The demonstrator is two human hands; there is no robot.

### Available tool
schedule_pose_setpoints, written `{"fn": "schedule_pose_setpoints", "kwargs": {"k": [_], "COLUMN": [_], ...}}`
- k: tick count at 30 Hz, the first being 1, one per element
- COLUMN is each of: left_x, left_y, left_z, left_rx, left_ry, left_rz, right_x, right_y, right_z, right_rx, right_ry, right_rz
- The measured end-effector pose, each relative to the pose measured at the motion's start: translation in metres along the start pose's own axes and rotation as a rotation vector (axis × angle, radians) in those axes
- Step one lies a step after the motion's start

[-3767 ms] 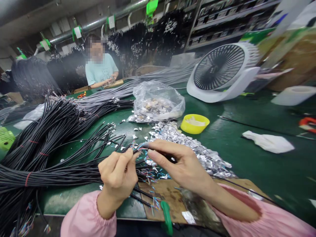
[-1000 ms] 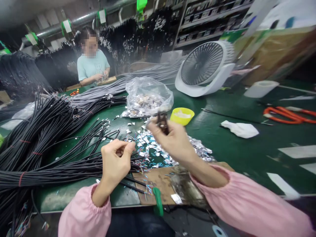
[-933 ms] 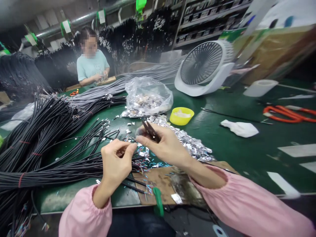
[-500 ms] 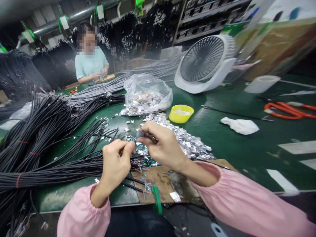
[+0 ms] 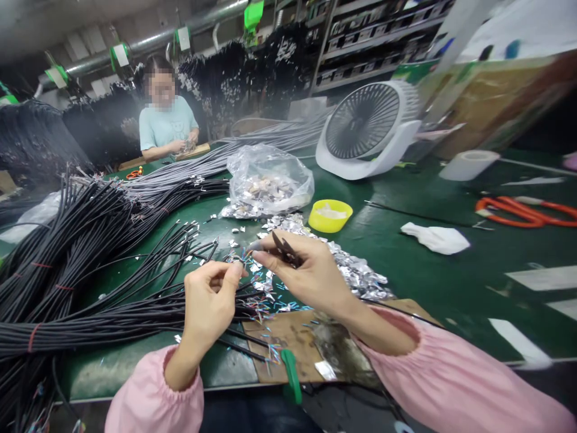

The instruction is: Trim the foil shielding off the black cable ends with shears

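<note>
My left hand (image 5: 210,300) is closed in a pinch on a cable end, with thin coloured wires (image 5: 246,255) fanning out from the fingertips. Most of that cable is hidden behind the hand. My right hand (image 5: 313,270) has dark-bladed snips (image 5: 285,249) tucked in the palm, blades pointing up and left. Its thumb and forefinger, the latter wearing a grey finger cover (image 5: 255,246), meet at the coloured wires. Just beneath both hands lie black cables (image 5: 148,319) with stripped, coloured ends.
A heap of foil scraps (image 5: 360,273) lies beyond my right hand, near a plastic bag (image 5: 270,180) and a yellow dish (image 5: 330,216). A white fan (image 5: 367,129), orange-handled scissors (image 5: 518,211) and a green-handled tool (image 5: 291,376) are around. A co-worker (image 5: 167,123) sits across the table.
My right hand has turned so the snips' blades show more plainly. Coloured wires now spread between the fingertips of both hands. The view has tilted up slightly.
</note>
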State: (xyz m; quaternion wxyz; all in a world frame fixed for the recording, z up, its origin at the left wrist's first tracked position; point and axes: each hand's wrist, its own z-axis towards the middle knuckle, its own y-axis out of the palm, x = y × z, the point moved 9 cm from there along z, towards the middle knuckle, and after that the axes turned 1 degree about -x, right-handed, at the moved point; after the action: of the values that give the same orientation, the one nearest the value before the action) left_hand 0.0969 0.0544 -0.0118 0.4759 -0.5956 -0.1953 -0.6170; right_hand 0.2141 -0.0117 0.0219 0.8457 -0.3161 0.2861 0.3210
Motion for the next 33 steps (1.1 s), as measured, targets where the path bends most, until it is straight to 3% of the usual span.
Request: {"fn": "schedule_pose_setpoints", "kwargs": {"k": [16, 25, 33], "left_x": [0.001, 0.009, 0.008], "left_y": [0.007, 0.012, 0.004], "left_z": [-0.002, -0.008, -0.006], "left_rx": [-0.05, 0.035, 0.06], "left_ry": [0.074, 0.192, 0.125], "left_rz": [0.173, 0.35, 0.284], "right_x": [-0.004, 0.005, 0.006], "right_y": [0.008, 0.012, 0.004], "right_z": [-0.007, -0.005, -0.006], "right_rx": [-0.037, -0.071, 0.027], "right_ry": [-0.079, 0.014, 0.028], "right_rz": [-0.104, -0.153, -0.06]}}
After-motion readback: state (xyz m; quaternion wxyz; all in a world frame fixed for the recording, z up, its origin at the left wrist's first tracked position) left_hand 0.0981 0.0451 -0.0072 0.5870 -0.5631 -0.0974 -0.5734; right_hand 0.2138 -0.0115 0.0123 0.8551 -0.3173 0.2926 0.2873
